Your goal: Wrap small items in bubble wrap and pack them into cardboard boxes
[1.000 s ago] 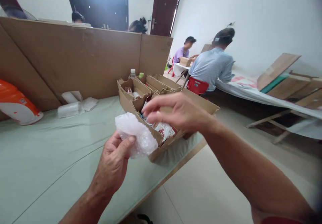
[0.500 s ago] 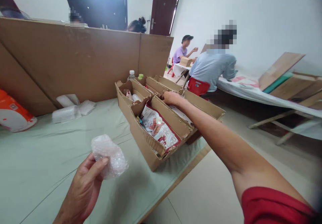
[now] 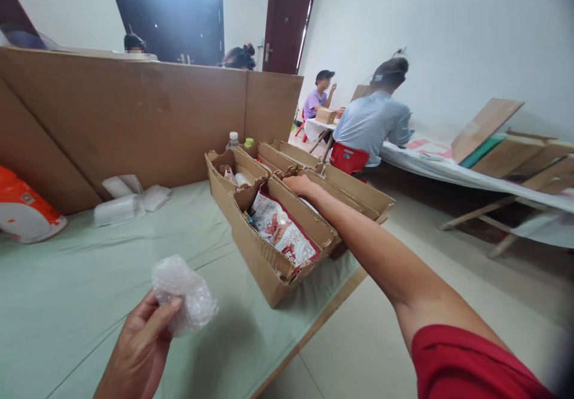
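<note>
Green-covered bench (image 3: 89, 267) fills the view, cardboard tray boxes (image 3: 264, 249) at its edge. Right hand (image 3: 299, 185) has left the wad and now reaches deep among the boxes, fingers hidden, so its grip is unclear. Left hand (image 3: 139, 351) pinches the bubble-wrap wad (image 3: 182, 294), now lower, above the bench.

In your left hand (image 3: 141, 345) you hold a crumpled wad of clear bubble wrap (image 3: 183, 294), pinched between thumb and fingers, raised above the green table. Your right hand (image 3: 299, 185) rests on the open cardboard box (image 3: 255, 249), whose near compartment holds a red-and-white packet (image 3: 280, 231) lying tilted.
</note>
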A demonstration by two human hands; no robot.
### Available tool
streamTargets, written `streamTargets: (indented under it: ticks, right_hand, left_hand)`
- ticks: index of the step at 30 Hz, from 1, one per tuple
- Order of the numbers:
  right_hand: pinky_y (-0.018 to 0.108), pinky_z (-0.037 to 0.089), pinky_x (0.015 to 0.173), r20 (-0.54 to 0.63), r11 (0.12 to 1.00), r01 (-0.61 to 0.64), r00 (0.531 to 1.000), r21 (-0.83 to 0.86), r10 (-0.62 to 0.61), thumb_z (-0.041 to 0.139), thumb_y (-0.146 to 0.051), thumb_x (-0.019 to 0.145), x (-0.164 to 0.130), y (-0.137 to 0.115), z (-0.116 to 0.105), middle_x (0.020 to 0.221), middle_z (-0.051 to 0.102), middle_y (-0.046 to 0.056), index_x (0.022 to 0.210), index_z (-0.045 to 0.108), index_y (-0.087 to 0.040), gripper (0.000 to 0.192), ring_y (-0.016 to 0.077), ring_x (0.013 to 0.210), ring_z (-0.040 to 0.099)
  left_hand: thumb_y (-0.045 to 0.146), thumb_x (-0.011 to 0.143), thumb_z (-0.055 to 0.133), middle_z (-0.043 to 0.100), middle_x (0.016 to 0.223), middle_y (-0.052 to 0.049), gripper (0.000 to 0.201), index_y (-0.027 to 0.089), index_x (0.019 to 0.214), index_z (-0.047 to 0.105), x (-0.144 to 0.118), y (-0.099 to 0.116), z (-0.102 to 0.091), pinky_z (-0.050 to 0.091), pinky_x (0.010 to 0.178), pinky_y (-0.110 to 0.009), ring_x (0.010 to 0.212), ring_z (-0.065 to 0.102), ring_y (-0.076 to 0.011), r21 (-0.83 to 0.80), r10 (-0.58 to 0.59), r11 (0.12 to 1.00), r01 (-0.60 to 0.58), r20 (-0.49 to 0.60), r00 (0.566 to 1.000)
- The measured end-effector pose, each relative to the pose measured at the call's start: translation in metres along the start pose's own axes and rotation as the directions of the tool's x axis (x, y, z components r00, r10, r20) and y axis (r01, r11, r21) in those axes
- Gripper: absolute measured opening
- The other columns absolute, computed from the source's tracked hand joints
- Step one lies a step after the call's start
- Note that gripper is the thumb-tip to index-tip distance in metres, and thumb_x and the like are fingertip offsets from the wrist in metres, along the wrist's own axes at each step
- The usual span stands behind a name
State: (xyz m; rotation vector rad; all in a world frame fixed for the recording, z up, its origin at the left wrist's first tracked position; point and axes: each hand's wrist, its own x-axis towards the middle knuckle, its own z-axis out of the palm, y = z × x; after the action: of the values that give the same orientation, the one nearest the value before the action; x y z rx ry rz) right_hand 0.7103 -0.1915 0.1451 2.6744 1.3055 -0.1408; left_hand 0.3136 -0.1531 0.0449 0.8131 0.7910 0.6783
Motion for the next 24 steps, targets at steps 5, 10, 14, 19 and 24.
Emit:
streamTargets:
  ticks: [5,10,14,19,24]
  right_hand:
    - [0.044,0.056,0.089,-0.04,0.996,-0.092,0.995,0.017,0.093,0.062,-0.037,0.097,-0.004,-0.018,0.007,0.126,0.061,0.009,0.127,0.059,-0.018,0.036,0.0224,0.106,0.064]
    - [0.039,0.049,0.094,-0.239,0.979,-0.201,0.949,0.045,0.206,0.055,-0.028,0.098,-0.028,-0.009,-0.028,0.111,0.071,0.014,0.107,0.069,-0.013,0.022,0.0255,0.106,0.066]
    - [0.043,0.042,0.094,-0.615,0.982,-0.155,0.766,0.111,0.19,0.049,-0.025,0.092,-0.092,-0.005,-0.063,0.099,0.075,0.012,0.093,0.072,-0.016,0.024,0.0287,0.1,0.067]
    - [0.037,0.041,0.091,-0.823,0.791,0.609,0.478,0.059,-0.306,0.057,-0.026,0.089,-0.198,-0.063,-0.065,0.075,0.07,0.002,0.072,0.065,-0.02,0.02,0.0183,0.078,0.062]
    - [0.025,0.045,0.073,-0.696,0.577,0.742,0.612,0.34,-0.376,0.057,-0.035,0.096,-0.171,-0.05,-0.064,0.084,0.072,0.001,0.089,0.073,-0.018,0.024,0.0124,0.074,0.061]
  left_hand:
    - [0.038,0.064,0.09,0.075,0.103,-0.005,0.058,0.022,0.117,0.071,-0.005,-0.004,-0.005,0.059,0.07,-0.023,0.092,0.069,-0.0211,0.017,0.016,1.0,-0.015,-0.005,1.0]
    - [0.046,0.066,0.086,0.075,0.104,-0.01,0.056,0.018,0.112,0.073,-0.004,0.001,-0.019,0.059,0.078,-0.031,0.098,0.069,-0.0279,0.186,0.071,0.979,-0.086,0.084,0.994]
    - [0.047,0.075,0.078,0.066,0.13,-0.013,0.046,0.021,0.112,0.074,-0.006,0.018,-0.004,0.05,0.102,-0.044,0.123,0.06,-0.0348,0.436,0.252,0.832,-0.344,0.256,0.933]
    - [0.031,0.076,0.078,0.035,0.162,-0.002,0.014,0.025,0.089,0.076,-0.024,0.038,0.062,0.036,0.116,-0.043,0.145,0.039,-0.0338,0.464,0.565,0.447,-0.765,0.516,0.643]
    - [0.036,0.069,0.084,0.076,0.11,-0.01,0.031,0.021,0.095,0.076,-0.016,0.022,0.065,0.06,0.075,-0.029,0.101,0.072,-0.03,0.375,0.446,0.686,-0.624,0.461,0.767]
